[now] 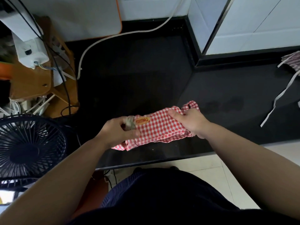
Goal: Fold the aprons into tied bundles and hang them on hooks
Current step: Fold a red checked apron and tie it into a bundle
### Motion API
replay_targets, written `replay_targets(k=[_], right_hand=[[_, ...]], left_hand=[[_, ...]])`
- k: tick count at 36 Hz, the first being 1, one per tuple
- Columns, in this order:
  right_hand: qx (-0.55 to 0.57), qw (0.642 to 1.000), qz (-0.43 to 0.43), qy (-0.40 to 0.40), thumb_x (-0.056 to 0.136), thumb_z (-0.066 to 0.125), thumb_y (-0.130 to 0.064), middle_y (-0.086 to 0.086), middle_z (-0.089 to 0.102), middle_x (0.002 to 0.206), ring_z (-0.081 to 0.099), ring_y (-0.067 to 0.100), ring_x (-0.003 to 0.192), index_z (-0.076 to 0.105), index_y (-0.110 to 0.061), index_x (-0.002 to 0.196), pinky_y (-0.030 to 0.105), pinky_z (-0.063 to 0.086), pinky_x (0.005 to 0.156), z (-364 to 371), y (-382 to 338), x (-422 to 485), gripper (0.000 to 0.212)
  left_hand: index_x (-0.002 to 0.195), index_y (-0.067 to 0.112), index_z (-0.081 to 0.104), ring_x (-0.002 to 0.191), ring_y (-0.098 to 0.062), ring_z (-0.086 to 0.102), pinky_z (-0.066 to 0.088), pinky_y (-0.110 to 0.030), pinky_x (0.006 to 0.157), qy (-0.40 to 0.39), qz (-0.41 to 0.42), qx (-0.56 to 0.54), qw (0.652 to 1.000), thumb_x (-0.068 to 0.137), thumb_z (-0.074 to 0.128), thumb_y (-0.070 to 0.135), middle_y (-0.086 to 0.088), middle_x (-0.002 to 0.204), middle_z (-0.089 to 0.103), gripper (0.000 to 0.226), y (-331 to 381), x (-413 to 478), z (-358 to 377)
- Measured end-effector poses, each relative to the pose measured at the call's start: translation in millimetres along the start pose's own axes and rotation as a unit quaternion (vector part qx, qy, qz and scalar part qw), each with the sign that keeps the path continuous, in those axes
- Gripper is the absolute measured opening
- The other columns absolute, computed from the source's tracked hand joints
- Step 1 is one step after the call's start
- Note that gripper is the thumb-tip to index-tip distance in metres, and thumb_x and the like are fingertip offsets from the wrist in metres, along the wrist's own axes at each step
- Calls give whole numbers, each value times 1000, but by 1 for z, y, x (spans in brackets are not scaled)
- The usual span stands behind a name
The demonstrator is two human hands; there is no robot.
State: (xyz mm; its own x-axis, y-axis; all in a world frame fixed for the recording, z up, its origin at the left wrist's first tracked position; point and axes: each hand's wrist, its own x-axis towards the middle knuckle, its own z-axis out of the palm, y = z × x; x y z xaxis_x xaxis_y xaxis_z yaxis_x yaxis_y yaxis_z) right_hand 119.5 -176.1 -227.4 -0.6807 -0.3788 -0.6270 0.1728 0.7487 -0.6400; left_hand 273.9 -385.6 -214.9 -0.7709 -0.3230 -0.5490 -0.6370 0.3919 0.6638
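A red-and-white checked apron (159, 127), folded into a narrow band with an orange label, lies across the near part of the black counter (146, 75). My left hand (120, 131) pinches its left end, where a blurred grey bit of cloth or tie is bunched in my fingers. My right hand (190, 121) grips the right end, thumb on top. A second, striped apron (292, 61) lies at the counter's far right edge, its long pale strap (276, 101) trailing toward me.
A black fan (27, 148) stands at the lower left. Behind it a wooden stand (32, 82) holds white devices and black cables. A white hose (113, 36) curves over the back of the counter. White tiled walls rise behind; pale floor tiles lie below right.
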Motion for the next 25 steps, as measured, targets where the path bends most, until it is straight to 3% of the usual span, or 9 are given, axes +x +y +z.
replay_targets(k=[3,8,12,15,17,21,25], right_hand=[[32,999,42,0,81,53,-65,7,68,97,66,24,89,60,-6,98,40,53,89,3,5,-2,61],[-109,994,-9,-1,83,38,-71,8,67,86,65,20,80,59,-9,79,29,52,78,1,6,-4,65],[-159,987,-12,-27,77,40,-74,6,68,87,65,17,77,60,-11,83,26,51,77,-9,0,-4,66],[-177,983,-10,-52,63,37,-80,8,67,86,66,20,76,58,-11,78,25,50,74,-14,-2,-8,74],[-198,978,-9,-58,54,34,-84,5,68,87,66,18,77,59,-12,85,26,51,77,-15,0,-9,82],[-218,975,-12,-53,63,32,-84,1,67,99,64,15,82,58,-15,105,26,53,82,-15,6,-9,85],[-227,973,-10,-41,67,33,-83,2,67,103,63,14,82,58,-15,107,25,51,79,-16,13,-10,83]], left_hand=[[106,26,62,89,-3,60,45,-17,69,-11,-36,-4,999,63,79,56,14,98,64,55,-7,0,10],[118,24,61,92,-6,61,46,-21,74,19,-60,-32,997,76,59,68,11,105,64,61,-6,3,15],[98,22,66,85,-10,66,50,-24,74,7,-67,-78,995,64,48,78,7,94,70,67,0,2,11],[88,26,65,82,-12,68,53,-26,74,9,-73,-111,991,57,55,73,5,89,71,57,1,0,8],[85,26,64,80,-11,68,52,-24,69,9,-67,-89,994,60,61,69,6,86,70,50,1,0,8],[81,24,67,78,-12,69,55,-29,74,22,-62,-83,994,53,64,68,6,82,72,53,0,-2,10],[78,23,68,76,-11,70,57,-28,74,46,-79,-82,992,62,69,64,7,80,72,45,-3,-1,14]])
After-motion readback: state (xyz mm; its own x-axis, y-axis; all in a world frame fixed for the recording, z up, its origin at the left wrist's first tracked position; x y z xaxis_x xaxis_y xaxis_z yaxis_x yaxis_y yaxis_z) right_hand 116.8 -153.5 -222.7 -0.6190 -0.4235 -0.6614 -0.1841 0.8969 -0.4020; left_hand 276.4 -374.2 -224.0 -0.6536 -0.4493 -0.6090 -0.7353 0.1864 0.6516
